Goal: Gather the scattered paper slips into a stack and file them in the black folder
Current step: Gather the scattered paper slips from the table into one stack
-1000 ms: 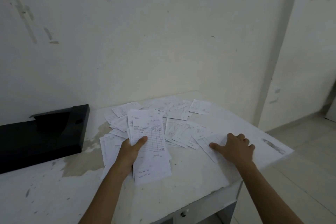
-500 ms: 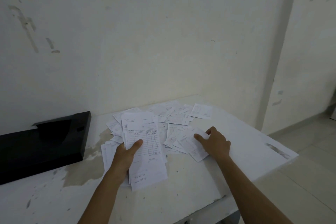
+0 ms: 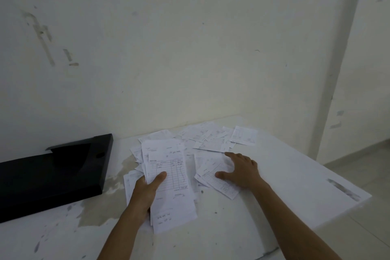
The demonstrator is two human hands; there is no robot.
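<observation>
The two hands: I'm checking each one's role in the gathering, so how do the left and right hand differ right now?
The left hand grips a stack of slips, thumb curled over the top sheet; the right hand lies flat with fingers spread, pressing loose slips against the white table. The left sits nearer the black folder; the right is further from it. Both touch printed paper slips.
</observation>
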